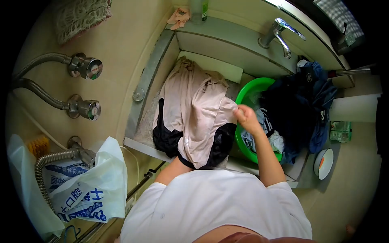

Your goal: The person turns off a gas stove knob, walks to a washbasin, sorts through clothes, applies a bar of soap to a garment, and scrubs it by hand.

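A wet beige garment with black parts point(202, 105) lies spread over the washboard side of the sink point(152, 150). My right hand point(246, 116) is closed on the garment's right edge, beside the rim of a green basin point(240, 141). Under the near part of the garment my left forearm point(172, 172) disappears; the left hand itself is hidden by the cloth. Inside the basin are water and grey and white clothes point(263, 129). Dark blue clothes point(302, 105) hang over the basin's right side.
A faucet point(279, 36) rises behind the sink. At the right are a white bowl point(323, 164) and a green packet point(340, 131). Two valves point(87, 109) and a white plastic bag point(97, 182) are at the left. A bottle point(199, 11) stands on the back ledge.
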`<move>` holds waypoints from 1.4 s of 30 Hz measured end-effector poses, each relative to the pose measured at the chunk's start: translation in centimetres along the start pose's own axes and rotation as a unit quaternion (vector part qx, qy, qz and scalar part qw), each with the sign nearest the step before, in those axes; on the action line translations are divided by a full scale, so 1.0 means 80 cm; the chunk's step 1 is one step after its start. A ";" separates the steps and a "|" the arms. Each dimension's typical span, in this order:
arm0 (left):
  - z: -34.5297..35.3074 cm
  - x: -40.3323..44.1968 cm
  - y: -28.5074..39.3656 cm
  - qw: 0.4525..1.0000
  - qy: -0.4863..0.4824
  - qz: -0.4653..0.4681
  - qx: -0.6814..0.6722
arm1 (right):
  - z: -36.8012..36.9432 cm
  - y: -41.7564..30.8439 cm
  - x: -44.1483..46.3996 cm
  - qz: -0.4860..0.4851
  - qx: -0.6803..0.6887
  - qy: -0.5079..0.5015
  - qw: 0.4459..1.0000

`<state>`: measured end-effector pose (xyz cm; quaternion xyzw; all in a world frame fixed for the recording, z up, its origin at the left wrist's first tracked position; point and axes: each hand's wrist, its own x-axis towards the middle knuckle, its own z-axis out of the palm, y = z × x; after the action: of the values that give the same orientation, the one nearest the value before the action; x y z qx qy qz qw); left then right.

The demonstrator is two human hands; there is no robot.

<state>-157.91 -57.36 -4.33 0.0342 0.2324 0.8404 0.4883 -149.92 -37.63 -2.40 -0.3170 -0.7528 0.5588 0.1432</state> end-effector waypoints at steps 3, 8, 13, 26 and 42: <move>0.000 -0.001 -0.001 1.000 -0.002 -0.004 0.007 | -0.001 -0.017 -0.029 0.083 0.018 -0.136 0.987; 0.002 -0.002 0.005 0.999 -0.005 -0.017 0.027 | -0.039 -0.043 -0.056 -0.018 -0.136 -0.110 0.984; 0.008 0.030 0.022 0.993 -0.026 -0.030 0.110 | -0.051 -0.049 -0.098 -0.088 -0.100 -0.110 0.985; 0.006 0.052 0.015 0.980 -0.032 -0.032 0.194 | -0.043 0.003 -0.127 0.009 -0.169 -0.233 0.958; 0.013 0.062 -0.001 0.994 -0.036 -0.033 0.099 | 0.074 -0.035 0.065 -0.267 -0.307 0.027 0.913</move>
<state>-160.13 -52.78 -4.27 0.1049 0.2975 0.7948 0.5184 -158.15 -39.23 -2.51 -0.1471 -0.9397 0.2324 0.2032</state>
